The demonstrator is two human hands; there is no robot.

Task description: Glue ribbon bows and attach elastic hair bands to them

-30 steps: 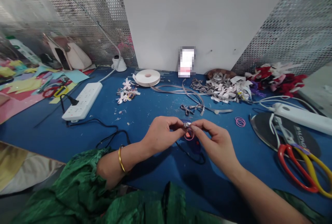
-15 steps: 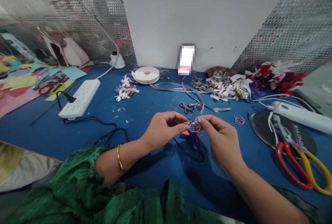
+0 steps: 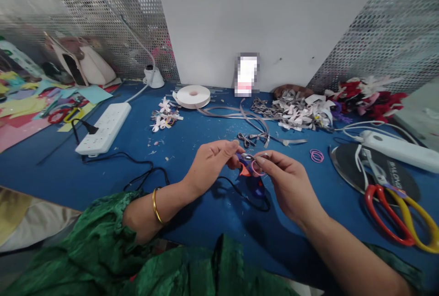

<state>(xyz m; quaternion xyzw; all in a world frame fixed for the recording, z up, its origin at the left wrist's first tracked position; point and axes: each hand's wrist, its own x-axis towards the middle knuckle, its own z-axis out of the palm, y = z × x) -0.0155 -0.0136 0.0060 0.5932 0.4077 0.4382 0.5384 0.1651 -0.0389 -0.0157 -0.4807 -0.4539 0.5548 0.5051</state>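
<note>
Between the thumb and fingers of my right hand (image 3: pixel 291 179) is a pink hair elastic (image 3: pixel 258 168), with a small piece of grey ribbon (image 3: pixel 247 156) against it. My left hand (image 3: pixel 211 163) is just left of the ribbon, its thumb pressed to the curled fingers; whether anything is pinched there is hidden. A blue glue gun (image 3: pixel 255 187) with an orange trigger (image 3: pixel 244 170) lies on the table under both hands, partly covered by them. Grey ribbon bows (image 3: pixel 252 140) lie just beyond my fingers.
Pink elastics (image 3: pixel 316 155) lie right of my right hand, near large scissors (image 3: pixel 389 214) with red and yellow handles. A ribbon roll (image 3: pixel 192 97), white bows (image 3: pixel 165 115) and a grey ribbon pile (image 3: pixel 298 111) stand farther back. Power strips (image 3: pixel 104 129) flank the work area; a black cord crosses the left.
My left thumb and fingers have drawn back up and left from the elastic. My right hand still holds it, and more of the grey ribbon and orange trigger shows.
</note>
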